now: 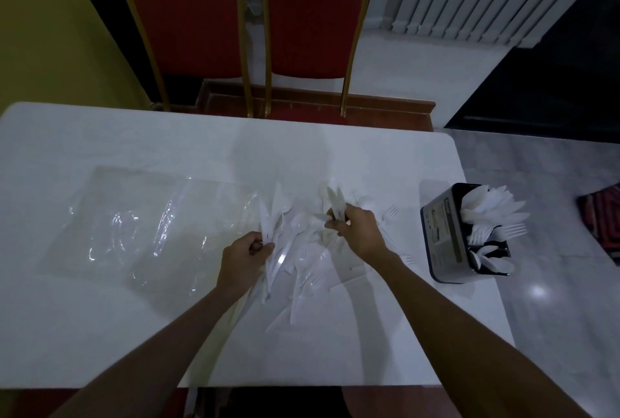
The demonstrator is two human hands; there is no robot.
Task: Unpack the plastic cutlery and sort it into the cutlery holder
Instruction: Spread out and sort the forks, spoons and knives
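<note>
Over the loose cutlery (302, 253), the left hand (245, 251) clutched knives (267, 219) and the right hand (357, 229) gripped several pieces (335, 201); mixed handfuls risked landing in wrong holder (439, 236) compartments.

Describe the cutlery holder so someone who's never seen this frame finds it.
Follow the white table to its right edge, past the loose cutlery pile. The cutlery holder stands there: a dark upright box with a printed label on its side. It is the only dark thing on the table, with white cutlery sticking out of its top.
</note>
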